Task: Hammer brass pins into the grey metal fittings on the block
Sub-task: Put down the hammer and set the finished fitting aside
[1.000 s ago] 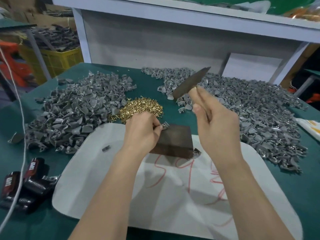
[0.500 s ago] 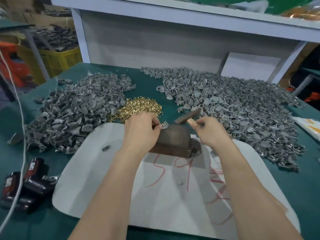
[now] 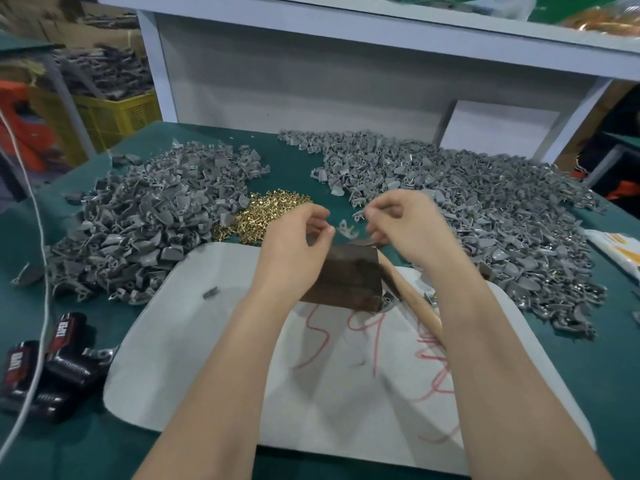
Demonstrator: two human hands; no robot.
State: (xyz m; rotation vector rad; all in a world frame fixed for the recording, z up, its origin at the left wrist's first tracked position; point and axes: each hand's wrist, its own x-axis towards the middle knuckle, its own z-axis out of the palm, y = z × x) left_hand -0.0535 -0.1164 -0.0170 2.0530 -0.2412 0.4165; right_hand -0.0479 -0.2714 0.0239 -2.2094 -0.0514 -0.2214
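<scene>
Single head-worn wide-angle cam. Faces fwd and down over the desk [image 3: 294, 168] at close range. Block [image 3: 349, 275] sits near frame centre; forearms enter from the bottom edge. Shelf [image 3: 346, 32] spans the top.

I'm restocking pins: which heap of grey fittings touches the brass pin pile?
The left heap: its right edge runs into the brass pins, whereas the right heap sits apart across a strip of green table.

Green table [image 3: 609, 393], white shelf unit [image 3: 311, 81], yellow crate [image 3: 114, 116] bkgd
</scene>
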